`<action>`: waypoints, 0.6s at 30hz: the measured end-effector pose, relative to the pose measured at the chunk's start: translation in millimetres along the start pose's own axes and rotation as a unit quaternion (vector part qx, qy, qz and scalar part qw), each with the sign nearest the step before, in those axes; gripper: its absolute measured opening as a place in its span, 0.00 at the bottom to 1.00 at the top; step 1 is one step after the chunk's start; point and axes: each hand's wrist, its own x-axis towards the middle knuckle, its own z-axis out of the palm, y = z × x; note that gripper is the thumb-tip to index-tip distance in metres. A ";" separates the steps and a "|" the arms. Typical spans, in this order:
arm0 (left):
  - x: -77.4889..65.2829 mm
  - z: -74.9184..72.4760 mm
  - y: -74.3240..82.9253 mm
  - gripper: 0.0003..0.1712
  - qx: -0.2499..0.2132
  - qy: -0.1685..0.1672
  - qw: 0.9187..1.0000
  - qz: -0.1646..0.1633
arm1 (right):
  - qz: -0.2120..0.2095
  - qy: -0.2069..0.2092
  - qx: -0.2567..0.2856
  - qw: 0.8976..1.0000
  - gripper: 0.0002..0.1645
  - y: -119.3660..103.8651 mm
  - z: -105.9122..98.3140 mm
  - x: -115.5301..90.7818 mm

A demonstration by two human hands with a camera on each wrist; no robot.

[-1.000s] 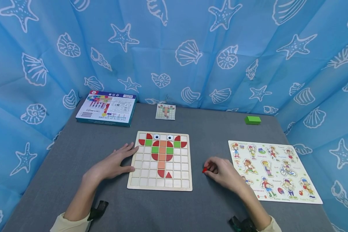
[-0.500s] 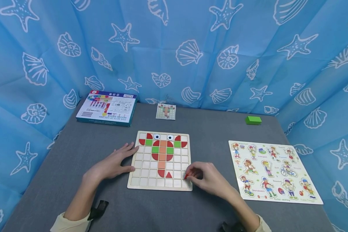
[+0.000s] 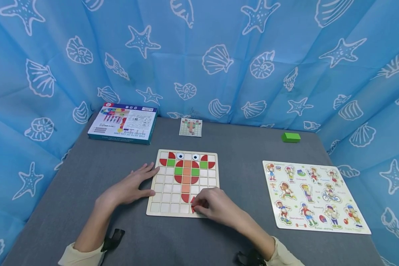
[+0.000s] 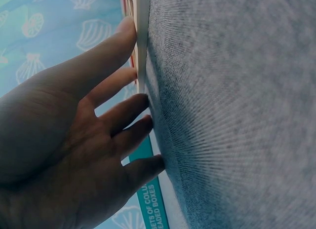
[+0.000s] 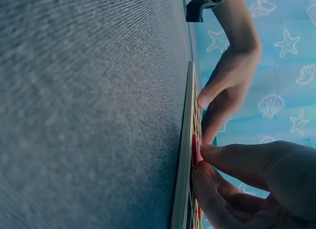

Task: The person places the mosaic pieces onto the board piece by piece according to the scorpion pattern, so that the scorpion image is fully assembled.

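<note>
A pale wooden grid board (image 3: 165, 198) lies on the table, with red, green and orange pieces and two eye pieces set in it. My left hand (image 3: 128, 190) rests at its left side, fingers spread, thumb and index fingertip on the edge. At the board's near rows, my right hand (image 3: 217, 207) pinches a small red piece (image 3: 193, 209) between thumb and fingers. In the right wrist view the red piece (image 5: 195, 149) shows at the fingertips, close over the board. A red triangle (image 3: 193, 200) is just beyond, partly covered by the right fingers.
A small picture card (image 3: 190, 128) lies behind the board. At the back left is a flat printed box (image 3: 122, 123). A green block (image 3: 290, 137) sits at the back right, and a puzzle board with sports figures (image 3: 296, 195) lies on the right.
My right hand has moved left with the red piece, from the bare table beside the board to its near rows. The left hand has stayed in place.
</note>
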 end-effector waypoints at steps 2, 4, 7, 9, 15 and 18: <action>0.2 -0.1 0.8 0.51 0.000 -0.002 1.000 -0.001 | 0.004 -0.002 -0.007 1.000 0.03 0.1 1.2 0.9; 0.3 -0.4 1.3 0.51 0.000 -0.003 1.000 -0.001 | 0.008 -0.009 -0.005 1.000 0.03 0.1 2.2 1.3; 0.5 -0.6 1.6 0.51 0.000 -0.005 1.000 -0.001 | 0.005 -0.017 0.002 1.000 0.03 0.4 3.7 1.1; 0.6 -0.6 1.5 0.51 0.001 -0.004 1.000 -0.001 | 0.003 -0.019 0.004 1.000 0.04 0.5 4.5 0.8; 0.7 0.4 1.3 0.51 0.000 -0.003 1.000 -0.002 | 0.001 -0.014 -0.004 1.000 0.04 0.4 5.8 0.4; 0.2 0.7 1.2 0.51 0.000 -0.002 1.000 -0.001 | -0.001 -0.013 -0.009 1.000 0.04 1.2 5.6 -0.3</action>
